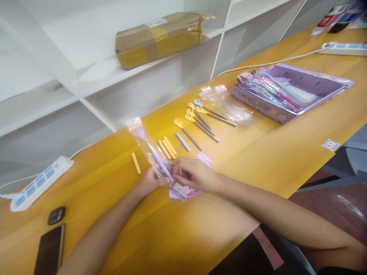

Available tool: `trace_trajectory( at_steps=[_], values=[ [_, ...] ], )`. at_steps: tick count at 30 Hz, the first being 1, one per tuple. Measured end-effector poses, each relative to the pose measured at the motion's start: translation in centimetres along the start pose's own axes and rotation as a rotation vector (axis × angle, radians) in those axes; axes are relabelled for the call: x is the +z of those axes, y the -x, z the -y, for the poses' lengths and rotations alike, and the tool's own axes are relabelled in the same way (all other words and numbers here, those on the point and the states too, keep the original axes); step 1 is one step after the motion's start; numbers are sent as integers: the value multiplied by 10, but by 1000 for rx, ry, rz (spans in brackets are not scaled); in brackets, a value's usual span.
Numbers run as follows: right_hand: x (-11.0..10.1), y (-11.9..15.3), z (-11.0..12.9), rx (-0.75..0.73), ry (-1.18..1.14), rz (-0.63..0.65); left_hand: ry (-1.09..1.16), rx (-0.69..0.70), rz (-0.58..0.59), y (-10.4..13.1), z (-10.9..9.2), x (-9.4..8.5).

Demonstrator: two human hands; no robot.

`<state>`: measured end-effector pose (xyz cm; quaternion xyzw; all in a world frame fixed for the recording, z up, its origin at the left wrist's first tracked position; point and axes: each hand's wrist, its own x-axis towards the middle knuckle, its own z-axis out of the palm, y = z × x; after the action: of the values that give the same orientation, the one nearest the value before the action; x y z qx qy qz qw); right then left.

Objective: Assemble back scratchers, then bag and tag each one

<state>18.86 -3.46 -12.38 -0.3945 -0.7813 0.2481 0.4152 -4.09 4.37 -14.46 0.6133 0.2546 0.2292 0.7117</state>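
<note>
A purple back scratcher (162, 164) lies inside a clear plastic bag (146, 147). My left hand (150, 181) is closed on the bag's lower end, thumb over the purple handle. Fingers bent, my right hand (195, 173) pinches at the bag's edge beside the handle's end. Under and around my right hand are small printed cards (179, 191). Beyond the hands lie several yellow handle tubes (166, 148), a single yellow tube (136, 163) and a blue tube (182, 142). Several yellow scratchers with metal rods (187, 133) and one blue-headed scratcher (210, 109) are farther right.
Empty clear bags (226, 101) lie near a purple box (286, 105) of packaged items. A power strip (43, 183), a black case (56, 215) and a phone (50, 250) are at left. A taped parcel (159, 40) rests on the shelf (97, 86) behind.
</note>
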Motion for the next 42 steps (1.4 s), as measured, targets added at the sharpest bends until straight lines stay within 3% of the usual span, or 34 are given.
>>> trace_trajectory(
  at_steps=[9,15,24,33,42],
  values=[
    [3,1,-2,-1,48,-3,-72,30,33,2,-3,6],
    [3,1,-3,-21,58,-49,-174,-29,-48,2,-5,7],
    [2,2,-6,-30,64,-67,-219,-20,16,-1,-4,2],
    [-1,0,-2,47,42,-54,-237,72,19,-3,-8,3],
    [-5,-1,0,159,-25,49,-231,26,9,0,3,-4]
  ],
)
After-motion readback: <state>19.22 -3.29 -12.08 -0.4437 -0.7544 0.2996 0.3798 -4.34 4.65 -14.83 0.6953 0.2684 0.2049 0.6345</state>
